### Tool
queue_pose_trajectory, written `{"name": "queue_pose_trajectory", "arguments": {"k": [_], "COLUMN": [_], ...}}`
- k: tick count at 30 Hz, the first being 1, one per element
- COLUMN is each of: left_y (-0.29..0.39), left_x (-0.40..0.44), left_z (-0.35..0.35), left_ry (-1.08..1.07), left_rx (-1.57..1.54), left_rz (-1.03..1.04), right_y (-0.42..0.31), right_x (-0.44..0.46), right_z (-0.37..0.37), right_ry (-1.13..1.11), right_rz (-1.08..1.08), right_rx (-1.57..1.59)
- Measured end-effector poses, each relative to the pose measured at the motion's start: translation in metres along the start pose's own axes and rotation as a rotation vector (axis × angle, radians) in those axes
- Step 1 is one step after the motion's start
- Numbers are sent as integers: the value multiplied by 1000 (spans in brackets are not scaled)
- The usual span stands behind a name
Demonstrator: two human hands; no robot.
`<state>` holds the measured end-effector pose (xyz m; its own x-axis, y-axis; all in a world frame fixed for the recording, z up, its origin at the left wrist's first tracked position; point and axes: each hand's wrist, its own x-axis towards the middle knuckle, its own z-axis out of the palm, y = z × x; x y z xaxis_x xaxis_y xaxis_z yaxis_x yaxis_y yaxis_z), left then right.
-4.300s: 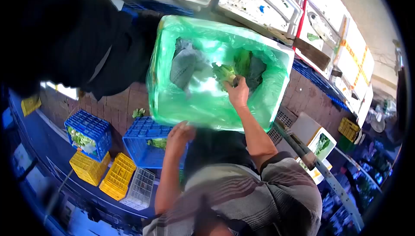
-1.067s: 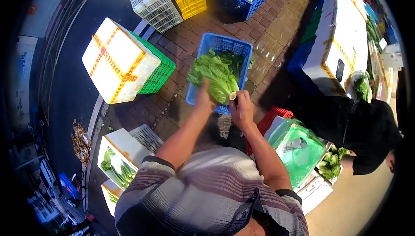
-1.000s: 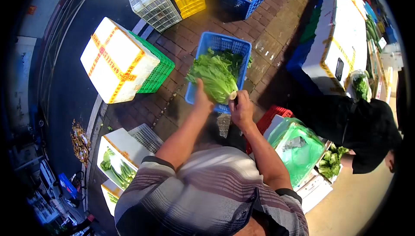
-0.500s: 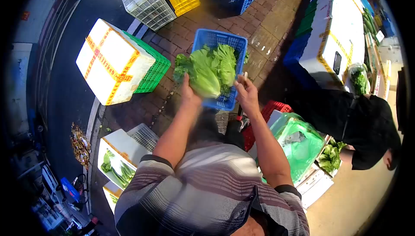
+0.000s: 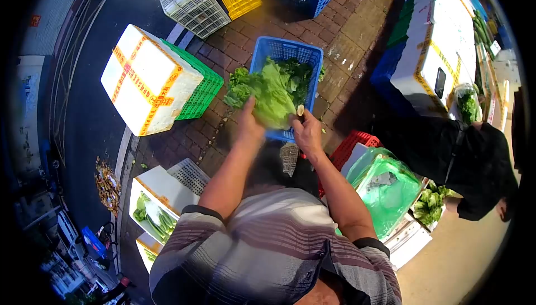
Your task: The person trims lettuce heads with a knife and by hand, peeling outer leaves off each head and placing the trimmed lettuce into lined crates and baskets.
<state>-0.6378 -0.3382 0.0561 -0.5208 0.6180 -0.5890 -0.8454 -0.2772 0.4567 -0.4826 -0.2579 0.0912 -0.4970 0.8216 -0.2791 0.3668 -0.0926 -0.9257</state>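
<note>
Over the blue plastic crate (image 5: 316, 62), my left hand (image 5: 251, 119) is closed around a head of leafy green lettuce (image 5: 272, 95). The lettuce leaves spread to the left past the crate's side. My right hand (image 5: 307, 133) is at the lettuce's right lower edge, fingers closed around a small object with a pale rounded end (image 5: 300, 110). Most of that object is hidden in the fingers, so its kind cannot be made out. Darker greens (image 5: 300, 73) lie inside the crate behind the lettuce.
A taped white foam box (image 5: 142, 79) and green crate (image 5: 200, 95) stand left. White foam boxes (image 5: 432, 42) line the right. A person in black clothing (image 5: 446, 160) bends nearby. A green plastic bag (image 5: 385, 193) and red crate (image 5: 354, 144) sit close on my right.
My right hand has moved left and down, from beside the crate to the lettuce's edge. The lettuce has turned in my left hand, its pale base no longer facing me.
</note>
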Motion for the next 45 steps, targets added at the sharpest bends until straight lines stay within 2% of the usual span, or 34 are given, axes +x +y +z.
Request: {"name": "queue_pose_trajectory", "arguments": {"k": [2,5,8,9,12,17,20,21,24,25,28,29,30,32,33,36,39,45], "left_y": [-4,-4,-1,0,9,23,21,20,19,24,29,21,13,13,9,-14,-23,-32], "left_x": [1,2,-2,-1,3,3,12,14,17,13,-3,1,6,-11,-10,3,1,-3], "left_z": [-1,-5,-1,-6,-10,-1,-1,2,14,28,58,48,40,32,32,25,17,17], "left_ry": [49,43,52,42,-3,-50,-150,-191,-308,-417,-361,-419,-441,-550,-442,-224,-233,-221], "left_rx": [-16,-53,-87,-101,-127,-135,-160,-165,-284,-286,-13,243,491,-229,-119,20,-16,-75], "left_rz": [-4,-31,-46,-51,-40,-47,-59,-66,-96,-109,-39,117,287,-186,-172,-164,-209,-212], "right_y": [17,26,30,21,28,23,-5,-14,-25,-29,-42,-50,-39,-3,-1,6,12,13], "right_x": [2,8,12,12,24,25,14,11,2,-1,-6,-7,-2,-6,-5,-11,-18,-17], "right_z": [4,7,12,10,7,1,-5,-3,-2,-6,-18,-23,-22,-16,-16,-17,-17,-20], "right_ry": [32,68,102,97,54,-158,-402,-421,-422,-428,-323,-276,-201,-68,-26,28,123,175], "right_rz": [32,301,367,432,534,400,541,579,458,368,224,226,89,-152,-229,-386,-406,-336], "right_rx": [91,489,581,699,743,383,593,729,827,838,591,482,345,62,-148,-304,-173,-337]}}
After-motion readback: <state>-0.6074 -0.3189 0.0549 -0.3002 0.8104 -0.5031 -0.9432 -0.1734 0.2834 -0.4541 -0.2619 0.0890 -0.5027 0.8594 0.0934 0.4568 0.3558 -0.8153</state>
